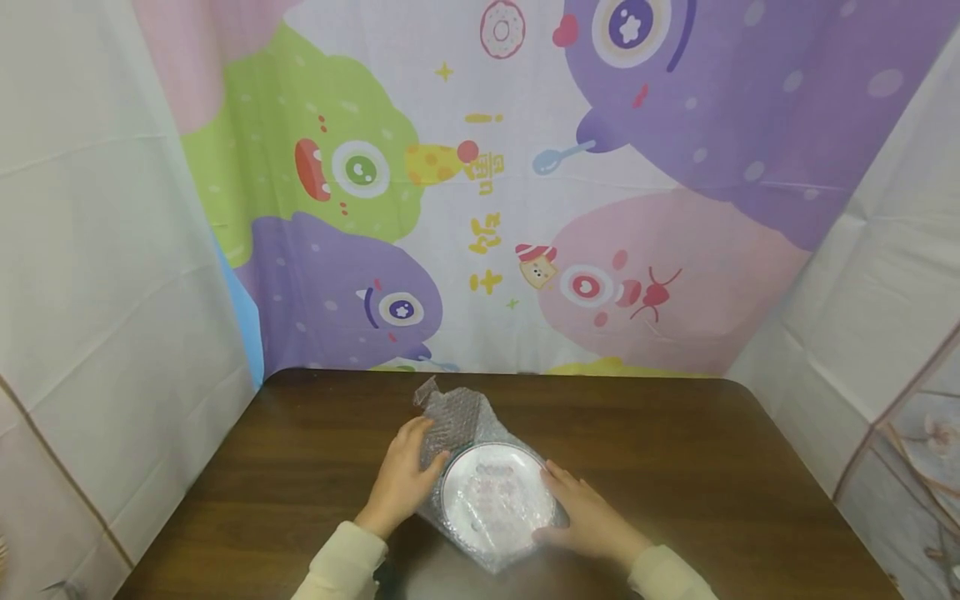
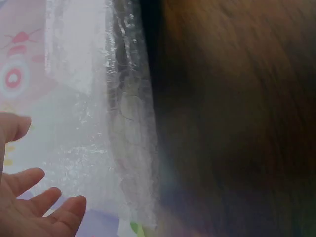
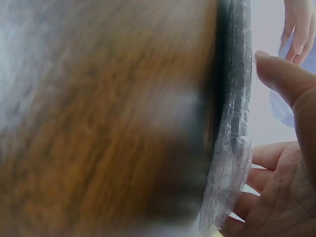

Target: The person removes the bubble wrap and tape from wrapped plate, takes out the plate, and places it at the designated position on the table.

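A round white item (image 1: pixel 497 498) with a thin dark rim and blurred print lies on the table inside clear bubble wrap (image 1: pixel 452 412). What kind of item it is, I cannot tell. My left hand (image 1: pixel 405 475) is at the package's left side, thumb toward the round item. In the left wrist view, the fingers (image 2: pixel 69 215) of that hand are loosely spread near the wrap. At the right side is my right hand (image 1: pixel 588 512), thumb and fingers apart along the rim. The right wrist view has its fingertips (image 3: pixel 261 155) at the wrap's edge.
A dark brown wooden table (image 1: pixel 675 467) carries the package near its front middle. Behind it hangs a curtain (image 1: pixel 480 333) with cartoon monsters. Pale cloth walls (image 1: pixel 112 275) stand on the left and right sides.
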Motion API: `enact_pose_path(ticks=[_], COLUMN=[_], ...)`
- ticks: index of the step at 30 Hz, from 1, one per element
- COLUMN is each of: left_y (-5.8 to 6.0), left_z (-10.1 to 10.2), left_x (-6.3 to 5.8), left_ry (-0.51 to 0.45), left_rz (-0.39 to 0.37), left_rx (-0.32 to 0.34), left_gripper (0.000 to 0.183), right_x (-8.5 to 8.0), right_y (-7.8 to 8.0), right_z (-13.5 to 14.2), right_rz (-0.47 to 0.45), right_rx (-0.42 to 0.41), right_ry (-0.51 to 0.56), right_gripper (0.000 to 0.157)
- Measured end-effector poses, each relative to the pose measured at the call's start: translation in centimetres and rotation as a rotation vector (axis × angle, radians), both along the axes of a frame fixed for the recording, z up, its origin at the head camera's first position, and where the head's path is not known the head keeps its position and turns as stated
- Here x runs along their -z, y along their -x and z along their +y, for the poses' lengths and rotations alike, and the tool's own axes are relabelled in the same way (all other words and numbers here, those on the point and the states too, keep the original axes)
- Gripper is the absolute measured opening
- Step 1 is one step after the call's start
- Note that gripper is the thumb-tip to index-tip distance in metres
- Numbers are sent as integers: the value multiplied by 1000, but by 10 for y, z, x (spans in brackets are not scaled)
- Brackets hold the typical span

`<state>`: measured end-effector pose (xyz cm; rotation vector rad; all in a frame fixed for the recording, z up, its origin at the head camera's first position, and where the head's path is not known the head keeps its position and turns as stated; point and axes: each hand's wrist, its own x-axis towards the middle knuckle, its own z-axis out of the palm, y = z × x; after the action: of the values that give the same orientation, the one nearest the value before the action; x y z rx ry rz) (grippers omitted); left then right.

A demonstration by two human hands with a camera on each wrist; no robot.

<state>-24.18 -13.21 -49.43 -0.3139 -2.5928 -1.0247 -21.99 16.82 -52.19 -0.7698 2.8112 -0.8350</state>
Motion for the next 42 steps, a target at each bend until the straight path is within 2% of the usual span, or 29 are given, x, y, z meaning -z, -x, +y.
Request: enact_pose_path(ticks=[4, 10, 23, 37, 42], left_y=[1, 7, 21, 20, 16], left_z=[0, 0, 1, 1, 2], left_x=[1, 8, 18, 15, 14], left_ry=[28, 98, 176, 217, 213], left_rz=[-96, -279, -483, -497, -444], left_rx=[39, 48, 37, 17, 9], left_gripper=[68, 86, 88, 85, 82], right_x=[0, -2, 1, 3, 2], right_y=[0, -2, -1, 0, -1], right_z=[0, -1, -1, 0, 0], right_rz=[1, 3, 6, 4, -1], right_rx=[3, 7, 12, 22, 19], right_ry=[1, 3, 2, 3, 6], right_gripper=[93, 92, 92, 94, 94])
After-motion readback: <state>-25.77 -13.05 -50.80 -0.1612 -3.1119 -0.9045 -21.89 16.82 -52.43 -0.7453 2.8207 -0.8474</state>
